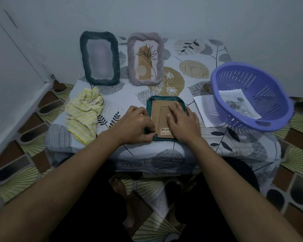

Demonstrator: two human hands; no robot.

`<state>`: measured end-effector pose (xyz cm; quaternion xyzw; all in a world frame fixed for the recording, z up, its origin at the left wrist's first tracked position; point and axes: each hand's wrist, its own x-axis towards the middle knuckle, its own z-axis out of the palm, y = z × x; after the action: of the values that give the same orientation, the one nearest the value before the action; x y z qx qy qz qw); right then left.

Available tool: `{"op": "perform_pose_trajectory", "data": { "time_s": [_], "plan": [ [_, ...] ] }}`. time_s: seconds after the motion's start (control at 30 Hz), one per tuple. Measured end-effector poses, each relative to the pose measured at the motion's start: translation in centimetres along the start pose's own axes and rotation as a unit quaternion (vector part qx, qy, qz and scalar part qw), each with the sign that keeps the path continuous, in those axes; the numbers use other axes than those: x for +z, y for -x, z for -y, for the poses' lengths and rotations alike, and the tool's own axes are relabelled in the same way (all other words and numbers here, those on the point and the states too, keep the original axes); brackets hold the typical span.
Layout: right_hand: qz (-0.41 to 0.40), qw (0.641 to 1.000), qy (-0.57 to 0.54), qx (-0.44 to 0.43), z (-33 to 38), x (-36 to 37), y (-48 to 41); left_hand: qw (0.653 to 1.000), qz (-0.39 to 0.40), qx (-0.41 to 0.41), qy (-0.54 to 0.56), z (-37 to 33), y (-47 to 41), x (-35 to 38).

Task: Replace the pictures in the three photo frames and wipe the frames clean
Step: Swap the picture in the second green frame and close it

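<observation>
Teal frame (165, 99) face-down by the bench's (164, 155) front edge, both hands on it.
Its long axis runs from the front edge toward the back edge, with the cardboard back (159, 111) facing up. My right hand (182, 121) lies spread flat on that backing, pressing it. My left hand (135, 125), fingers curled, pinches the rim at the near left corner. I judge it the nearer hand for freeing the backing along that side.
</observation>
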<state>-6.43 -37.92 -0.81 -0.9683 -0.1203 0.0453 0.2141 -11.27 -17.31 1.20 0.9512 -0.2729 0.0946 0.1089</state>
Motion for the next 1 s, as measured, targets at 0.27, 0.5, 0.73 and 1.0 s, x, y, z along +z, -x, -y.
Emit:
{"op": "perform_pose_trajectory", "data": {
  "time_s": [0.27, 0.5, 0.73, 1.0],
  "plan": [
    [-0.004, 1.0, -0.002, -0.001, -0.1, 0.0, 0.0, 0.982, -0.071, -0.134, 0.108, -0.6, 0.6, 1.9],
    [-0.004, 1.0, -0.003, 0.0, 0.0, -0.1, 0.0, 0.965, -0.033, -0.201, 0.166, -0.4, 0.4, 1.5],
    [-0.004, 1.0, -0.006, 0.0, 0.0, 0.0, 0.1, 0.944, -0.058, -0.294, 0.139, -0.2, -0.3, 2.1],
    [0.001, 1.0, -0.001, 0.001, 0.1, 0.0, 0.0, 0.945, 0.05, -0.323, 0.011, -0.4, -0.9, 3.5]
  ]
}}
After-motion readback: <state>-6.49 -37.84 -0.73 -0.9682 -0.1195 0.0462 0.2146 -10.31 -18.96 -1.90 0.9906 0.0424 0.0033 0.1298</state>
